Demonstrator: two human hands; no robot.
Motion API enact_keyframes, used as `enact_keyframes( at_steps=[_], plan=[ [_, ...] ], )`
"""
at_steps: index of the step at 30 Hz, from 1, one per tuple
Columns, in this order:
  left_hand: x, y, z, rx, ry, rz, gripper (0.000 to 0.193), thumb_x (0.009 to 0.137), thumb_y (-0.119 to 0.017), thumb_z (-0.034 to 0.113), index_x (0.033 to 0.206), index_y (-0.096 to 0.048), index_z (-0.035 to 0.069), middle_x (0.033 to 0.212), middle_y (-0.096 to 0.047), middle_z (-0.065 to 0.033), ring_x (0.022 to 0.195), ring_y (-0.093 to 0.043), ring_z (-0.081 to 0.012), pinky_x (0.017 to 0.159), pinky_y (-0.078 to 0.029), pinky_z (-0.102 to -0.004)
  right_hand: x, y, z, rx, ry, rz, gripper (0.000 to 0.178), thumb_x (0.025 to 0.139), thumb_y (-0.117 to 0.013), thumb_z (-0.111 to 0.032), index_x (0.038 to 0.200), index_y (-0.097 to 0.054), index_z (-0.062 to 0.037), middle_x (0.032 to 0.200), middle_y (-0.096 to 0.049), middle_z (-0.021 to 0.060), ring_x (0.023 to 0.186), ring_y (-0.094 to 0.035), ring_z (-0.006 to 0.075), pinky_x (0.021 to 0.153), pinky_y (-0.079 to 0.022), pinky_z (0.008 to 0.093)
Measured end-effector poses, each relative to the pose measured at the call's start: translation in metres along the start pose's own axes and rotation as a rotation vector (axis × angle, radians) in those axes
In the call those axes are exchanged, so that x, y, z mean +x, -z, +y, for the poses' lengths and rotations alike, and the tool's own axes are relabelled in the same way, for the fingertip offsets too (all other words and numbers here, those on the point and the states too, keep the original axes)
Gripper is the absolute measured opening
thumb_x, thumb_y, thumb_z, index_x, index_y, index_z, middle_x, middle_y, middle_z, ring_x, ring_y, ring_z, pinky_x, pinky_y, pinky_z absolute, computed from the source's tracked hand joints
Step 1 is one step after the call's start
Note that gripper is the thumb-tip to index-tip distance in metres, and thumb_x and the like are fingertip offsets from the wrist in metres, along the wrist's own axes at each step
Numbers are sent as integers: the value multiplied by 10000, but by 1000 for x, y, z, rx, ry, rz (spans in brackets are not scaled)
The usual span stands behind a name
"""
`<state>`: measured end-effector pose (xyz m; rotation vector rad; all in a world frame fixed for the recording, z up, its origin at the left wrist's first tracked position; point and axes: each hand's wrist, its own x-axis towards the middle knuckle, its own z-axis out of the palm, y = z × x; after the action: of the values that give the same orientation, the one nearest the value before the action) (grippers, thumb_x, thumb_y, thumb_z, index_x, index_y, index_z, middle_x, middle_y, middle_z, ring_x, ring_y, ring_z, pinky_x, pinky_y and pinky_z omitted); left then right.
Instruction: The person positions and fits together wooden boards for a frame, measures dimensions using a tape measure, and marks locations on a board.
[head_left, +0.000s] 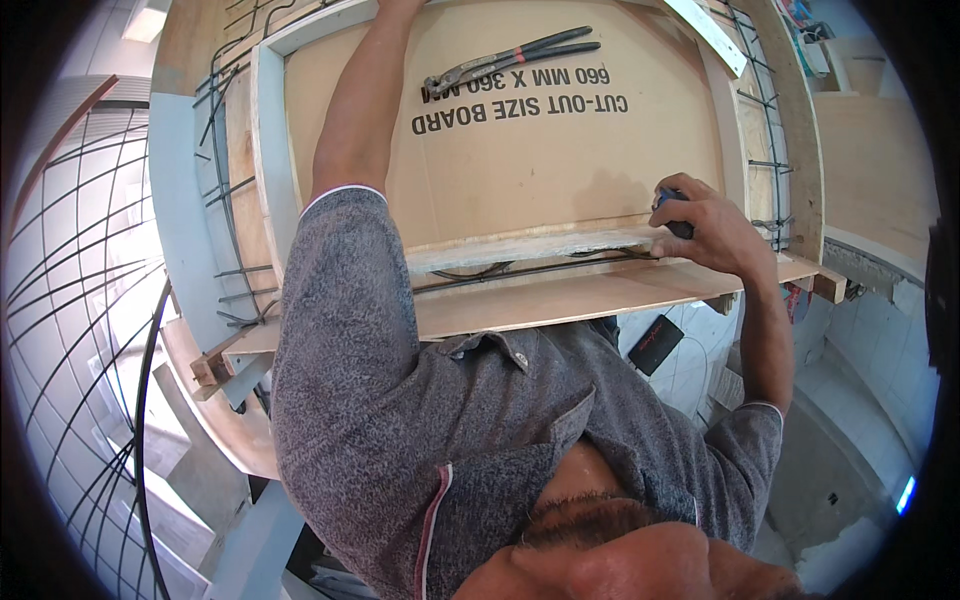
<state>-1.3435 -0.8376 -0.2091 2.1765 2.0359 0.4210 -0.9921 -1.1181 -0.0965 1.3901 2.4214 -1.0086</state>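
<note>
My right hand (pixel 705 228) is closed round a small, rounded blue-and-black object (pixel 673 212) at the near right corner of a pale wooden frame (pixel 480 252). Most of that object is hidden by my fingers, and its kind is not plain. My left arm reaches across the frame to its far side. Only the base of my left hand (pixel 400 6) shows at the top edge; its fingers are out of the picture. Inside the frame lies a brown printed board (pixel 520 180). A pair of long-handled pincers (pixel 512 60) with dark handles and red bands rests on its far part.
Dark steel bars (pixel 226 200) run around the frame, between it and the outer plywood formwork (pixel 570 301). A white strip (pixel 708 36) lies over the far right corner. Wire mesh (pixel 85 220) stands at left. Below, a dark flat box (pixel 656 345) lies on the floor.
</note>
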Motion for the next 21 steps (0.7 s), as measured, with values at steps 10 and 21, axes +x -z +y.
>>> enact_keyframes(
  at_steps=[10,21],
  plan=[
    [-5,-3,6,-74,-48,105,518,923,-318,463,945,-645,62,884,-652,-216,870,-616,-388,800,-476,-459,44,2,20,-139,29,379,457,779,-620,-180,1205,-530,-42,1109,-540,173,988,-556,351,857,-450,416],
    [-109,27,-40,-16,-315,-51,546,877,-523,436,1302,-462,98,1308,-473,-193,1138,-510,-340,939,-417,-457,70,15,72,-324,-105,307,529,725,-547,-70,1253,-514,-95,1179,-534,148,951,-571,375,861,-460,437]
  ],
)
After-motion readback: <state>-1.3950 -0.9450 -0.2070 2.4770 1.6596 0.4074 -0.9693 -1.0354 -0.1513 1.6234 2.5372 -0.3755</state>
